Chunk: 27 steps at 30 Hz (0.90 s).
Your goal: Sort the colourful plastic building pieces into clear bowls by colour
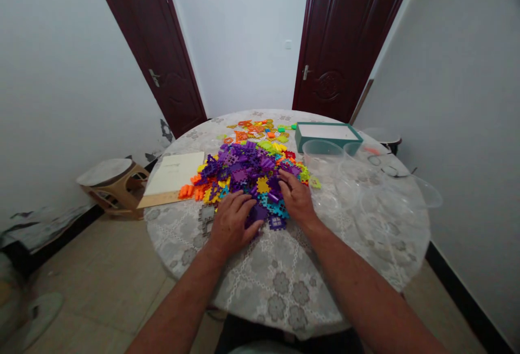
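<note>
A heap of plastic building pieces (239,162), mostly purple, lies on the table in front of me. My left hand (232,223) rests at its near left side, palm down, fingers apart, over a flat purple piece (257,214). At the right side of the heap is my right hand (296,197), its fingers stretched onto purple pieces; the thumb is mostly hidden. A yellow piece (263,184) sits between the hands. Close below it are a blue piece (266,201) and a purple window piece (277,222). Grey pieces (207,214) lie left of my left hand.
Orange and yellow pieces (255,128) are scattered behind the heap. A green box (328,133) and clear plastic tubs (323,153) stand on the right. An open notebook (175,172) lies at the left edge of the round table, above a stool (111,181).
</note>
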Tool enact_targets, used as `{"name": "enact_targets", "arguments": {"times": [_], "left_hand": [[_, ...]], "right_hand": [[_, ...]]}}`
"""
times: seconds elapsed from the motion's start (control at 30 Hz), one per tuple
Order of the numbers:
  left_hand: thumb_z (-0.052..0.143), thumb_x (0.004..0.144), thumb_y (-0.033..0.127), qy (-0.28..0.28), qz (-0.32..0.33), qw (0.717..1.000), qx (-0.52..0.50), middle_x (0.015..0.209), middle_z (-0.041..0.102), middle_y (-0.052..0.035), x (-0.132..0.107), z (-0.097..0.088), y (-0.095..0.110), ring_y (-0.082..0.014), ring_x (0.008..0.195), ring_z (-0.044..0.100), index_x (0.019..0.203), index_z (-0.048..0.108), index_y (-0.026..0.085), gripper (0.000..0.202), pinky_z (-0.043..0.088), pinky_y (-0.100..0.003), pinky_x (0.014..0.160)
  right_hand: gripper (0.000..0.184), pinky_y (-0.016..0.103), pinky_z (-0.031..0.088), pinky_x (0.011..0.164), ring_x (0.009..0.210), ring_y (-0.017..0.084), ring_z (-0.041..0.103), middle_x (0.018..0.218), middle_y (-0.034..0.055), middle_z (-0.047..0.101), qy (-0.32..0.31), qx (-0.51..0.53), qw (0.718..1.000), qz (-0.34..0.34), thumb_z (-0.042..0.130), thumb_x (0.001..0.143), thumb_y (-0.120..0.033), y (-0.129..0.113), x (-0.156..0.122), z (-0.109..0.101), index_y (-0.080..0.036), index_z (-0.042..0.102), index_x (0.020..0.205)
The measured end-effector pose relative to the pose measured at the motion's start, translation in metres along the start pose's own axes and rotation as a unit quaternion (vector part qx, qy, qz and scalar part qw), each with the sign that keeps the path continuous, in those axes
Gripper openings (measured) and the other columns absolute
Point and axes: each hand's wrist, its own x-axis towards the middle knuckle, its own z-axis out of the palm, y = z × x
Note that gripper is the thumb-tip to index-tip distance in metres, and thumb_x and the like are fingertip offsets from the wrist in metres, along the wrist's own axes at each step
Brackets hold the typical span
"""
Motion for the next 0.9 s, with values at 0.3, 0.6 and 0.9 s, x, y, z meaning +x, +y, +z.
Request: {"name": "enact_targets", "arguments": {"times": [0.3,0.6,0.9], "left_hand": [[0.068,0.094,0.038,-0.023,0.002,1.000,0.003,0.123,0.072,-0.0107,0.004,0.010,0.006,-0.0321,0.130,0.057,0.123,0.068,0.024,0.032,0.038,-0.058,0.121],[0.049,0.101,0.018,0.073,-0.043,0.996,-0.042,0.118,0.070,-0.0105,0.002,0.017,-0.006,-0.0258,0.114,0.065,0.140,0.057,0.023,0.041,0.053,-0.045,0.103],[0.053,0.102,0.022,0.138,-0.060,0.988,-0.042,0.102,0.071,-0.0078,0.002,0.020,-0.019,-0.0233,0.100,0.068,0.113,0.063,0.021,0.015,0.056,-0.039,0.092]], "right_hand": [[0.035,0.040,0.059,0.087,0.092,0.025,0.074,0.103,0.0076,0.080,-0.012,-0.021,0.998,0.060,0.054,0.100,-0.037,0.002,0.001,-0.007,-0.020,0.073,0.124],[0.025,0.037,0.055,0.087,0.094,0.024,0.072,0.103,0.0066,0.078,-0.138,-0.071,0.986,0.052,0.056,0.093,-0.022,-0.011,0.000,-0.009,-0.021,0.075,0.108],[0.005,0.032,0.045,0.087,0.096,0.023,0.061,0.100,0.0086,0.066,-0.214,-0.209,0.954,-0.023,0.060,0.090,-0.019,-0.020,-0.015,-0.005,-0.019,0.061,0.094]]}}
